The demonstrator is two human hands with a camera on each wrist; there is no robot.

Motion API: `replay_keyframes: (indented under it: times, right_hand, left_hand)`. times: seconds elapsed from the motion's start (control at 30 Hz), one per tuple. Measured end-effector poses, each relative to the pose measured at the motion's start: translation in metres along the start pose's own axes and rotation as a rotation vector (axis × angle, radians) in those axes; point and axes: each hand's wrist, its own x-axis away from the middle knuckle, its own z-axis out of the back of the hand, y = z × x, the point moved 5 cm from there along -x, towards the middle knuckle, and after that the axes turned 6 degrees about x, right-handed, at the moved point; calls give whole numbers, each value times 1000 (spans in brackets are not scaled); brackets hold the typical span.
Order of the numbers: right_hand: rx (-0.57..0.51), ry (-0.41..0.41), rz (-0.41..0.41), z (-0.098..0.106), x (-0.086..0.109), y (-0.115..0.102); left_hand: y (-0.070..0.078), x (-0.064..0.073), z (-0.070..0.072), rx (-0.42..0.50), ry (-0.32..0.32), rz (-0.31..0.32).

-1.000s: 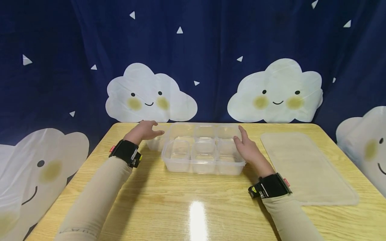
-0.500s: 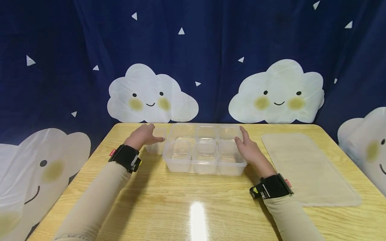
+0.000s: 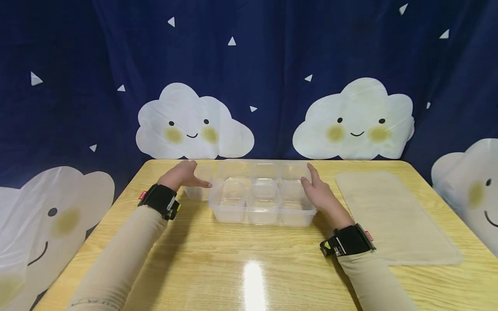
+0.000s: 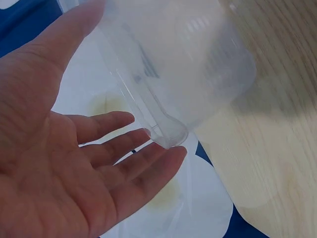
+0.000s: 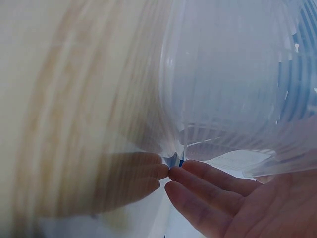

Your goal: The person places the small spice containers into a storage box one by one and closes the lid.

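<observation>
The clear tray (image 3: 229, 215) is laid lengthwise nine to three, its three-o'clock end touched by the right hand (image 3: 321, 193), fingers nearly straight. At its nine o'clock, the small box (image 4: 208, 64) is spanned by the nearer left hand (image 3: 182, 175), spread wide; whether pinched cannot be told.

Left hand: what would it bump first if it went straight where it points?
Probably the small clear tub, right by the left hand; I can't tell whether they touch.
</observation>
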Motion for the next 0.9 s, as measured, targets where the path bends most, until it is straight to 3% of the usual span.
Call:
replay_keyframes:
  times: [0.23,0.5,0.9]
  right_hand:
    - [18,8,1,-2,-2,0]
    - [27,16,-2,-1,-4,1]
    - [24,17,-4,-1,-3,3]
  left_hand:
    - [-3,3,3,-7,-15,22]
    - [-6,3,4,9,14,73]
    - [-14,-6,2,11,40,57]
